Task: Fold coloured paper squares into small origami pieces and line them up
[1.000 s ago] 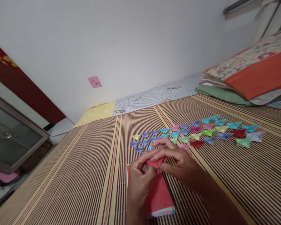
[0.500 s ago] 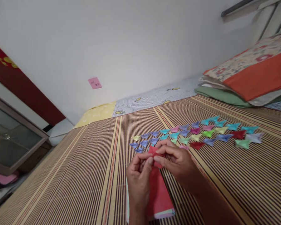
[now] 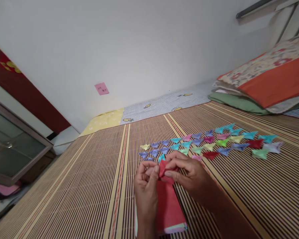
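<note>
Between my two hands is a small piece of folded red paper [image 3: 163,168], pinched from both sides. My left hand [image 3: 147,182] grips its left edge with thumb and forefinger. On the other side, my right hand [image 3: 185,171] is closed on the right part, and its fingers hide some of the folds. Just below the hands lies a stack of coloured paper [image 3: 170,207] with a red sheet on top. Beyond them, several small folded paper boats [image 3: 196,142] in blue, green, yellow, pink and red stand in rows.
A striped bamboo mat [image 3: 89,186] covers the surface. Folded bedding [image 3: 269,79] is piled at the back right. A pink note [image 3: 102,88] is stuck to the white wall [image 3: 151,46]. A glass-fronted cabinet [image 3: 12,142] stands at the left.
The folded red paper has tilted and sits slightly lower. My fingertips have moved a little apart, so more of its face shows between them. The boats and stack stay in place.
</note>
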`<action>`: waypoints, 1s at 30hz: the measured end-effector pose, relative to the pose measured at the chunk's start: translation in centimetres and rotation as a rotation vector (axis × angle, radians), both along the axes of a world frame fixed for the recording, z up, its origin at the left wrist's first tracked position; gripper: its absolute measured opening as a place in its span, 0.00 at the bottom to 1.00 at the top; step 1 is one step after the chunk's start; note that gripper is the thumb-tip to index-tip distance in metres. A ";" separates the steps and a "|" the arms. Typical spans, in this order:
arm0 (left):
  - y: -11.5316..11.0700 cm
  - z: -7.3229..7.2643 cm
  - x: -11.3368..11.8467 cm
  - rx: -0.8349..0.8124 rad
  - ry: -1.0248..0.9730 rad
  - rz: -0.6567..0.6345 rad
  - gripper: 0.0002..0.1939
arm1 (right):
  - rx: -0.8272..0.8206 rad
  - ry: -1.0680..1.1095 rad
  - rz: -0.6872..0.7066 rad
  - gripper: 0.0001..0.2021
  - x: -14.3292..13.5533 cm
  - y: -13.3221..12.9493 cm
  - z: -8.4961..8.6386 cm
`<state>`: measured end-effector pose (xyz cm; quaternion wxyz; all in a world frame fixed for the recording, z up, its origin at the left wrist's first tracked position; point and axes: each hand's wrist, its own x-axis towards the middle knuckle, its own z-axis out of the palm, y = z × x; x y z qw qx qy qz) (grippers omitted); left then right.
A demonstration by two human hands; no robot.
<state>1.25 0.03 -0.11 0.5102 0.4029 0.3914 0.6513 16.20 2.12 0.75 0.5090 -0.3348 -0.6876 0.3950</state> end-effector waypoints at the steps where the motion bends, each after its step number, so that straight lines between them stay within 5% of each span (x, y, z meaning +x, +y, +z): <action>1: 0.0 0.1 0.0 -0.005 -0.001 -0.012 0.14 | -0.004 -0.013 0.006 0.06 0.0 0.0 0.1; 14: -0.4 0.7 -0.3 0.018 0.194 0.020 0.07 | 0.018 -0.016 -0.082 0.08 -0.3 0.1 -0.4; 30: -0.6 0.5 0.5 0.010 0.163 0.070 0.06 | -0.110 0.116 -0.095 0.05 -0.2 0.1 -0.8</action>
